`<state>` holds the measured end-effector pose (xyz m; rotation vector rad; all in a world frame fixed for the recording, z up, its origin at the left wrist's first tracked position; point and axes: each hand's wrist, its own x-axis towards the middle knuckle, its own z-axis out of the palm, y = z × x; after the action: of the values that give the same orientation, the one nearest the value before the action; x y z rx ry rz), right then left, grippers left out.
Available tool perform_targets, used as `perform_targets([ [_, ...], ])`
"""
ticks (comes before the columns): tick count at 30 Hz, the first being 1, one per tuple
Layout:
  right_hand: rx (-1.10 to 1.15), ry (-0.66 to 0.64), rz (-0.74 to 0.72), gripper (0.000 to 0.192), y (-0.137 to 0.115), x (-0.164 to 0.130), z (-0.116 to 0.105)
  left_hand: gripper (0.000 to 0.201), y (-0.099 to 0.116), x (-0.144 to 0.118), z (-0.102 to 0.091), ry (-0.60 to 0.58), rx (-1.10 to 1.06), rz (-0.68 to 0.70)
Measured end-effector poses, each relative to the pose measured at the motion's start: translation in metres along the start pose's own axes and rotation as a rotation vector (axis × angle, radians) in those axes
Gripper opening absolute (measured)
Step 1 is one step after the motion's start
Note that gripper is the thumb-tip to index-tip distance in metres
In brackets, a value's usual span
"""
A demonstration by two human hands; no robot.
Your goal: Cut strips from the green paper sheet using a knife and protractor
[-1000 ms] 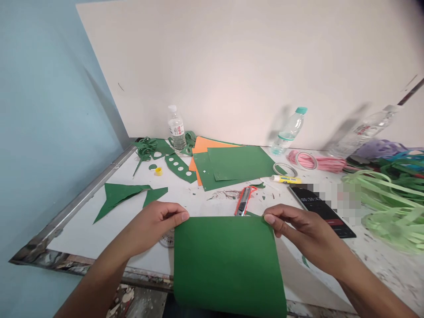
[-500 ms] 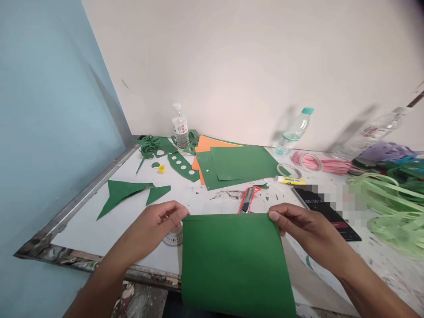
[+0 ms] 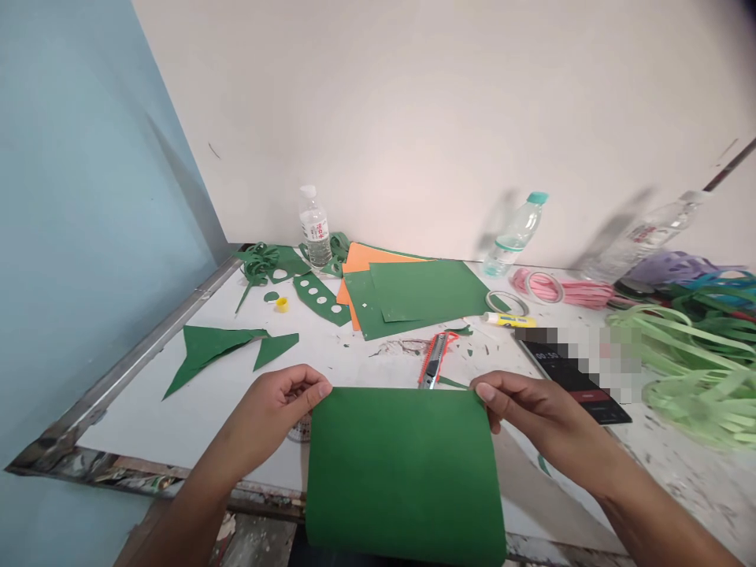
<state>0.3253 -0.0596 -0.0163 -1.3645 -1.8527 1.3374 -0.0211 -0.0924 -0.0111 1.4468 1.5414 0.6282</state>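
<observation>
Head view: both hands grip one green sheet (image 3: 405, 472) by its far corners. Left hand (image 3: 277, 409) pinches the far left corner between thumb and fingers, closed on the paper. Right hand (image 3: 531, 413) pinches the far right corner in the same way, thumb on top. Between the two hands the sheet lies over the near edge of the table (image 3: 147, 417) and curves down toward the person. Just beyond the sheet's far edge, between the hands, lies a utility knife (image 3: 434, 361) with a red and grey body. Partly hidden beside the left hand, a small round clear object touches the sheet's left edge; its kind cannot be told. Farther from the left hand lie green paper scraps (image 3: 221, 346), a yellow cap (image 3: 283, 304) and a small water bottle (image 3: 313, 228). Past the knife rests a stack of green and orange sheets (image 3: 413, 295). Beyond the right hand lie a phone (image 3: 582, 386), a glue stick (image 3: 508, 320), a tape roll (image 3: 508, 302) and a heap of light green strips (image 3: 697, 362).
</observation>
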Motion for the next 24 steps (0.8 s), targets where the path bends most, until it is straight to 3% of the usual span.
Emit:
perform_targets([
  [4,0.064,-0.042,-0.026,0.052,-0.002,-0.002,-0.001,0.039,0.0,0.004,0.003,0.004,0.028,0.004],
  [10,0.068,-0.018,-0.038,0.034,0.005,-0.003,0.002,0.04,-0.002,0.006,0.004,0.001,0.014,0.006],
  [24,0.046,0.001,-0.011,0.034,0.018,0.002,0.002,0.051,-0.014,-0.001,0.008,0.036,-0.178,0.025],
])
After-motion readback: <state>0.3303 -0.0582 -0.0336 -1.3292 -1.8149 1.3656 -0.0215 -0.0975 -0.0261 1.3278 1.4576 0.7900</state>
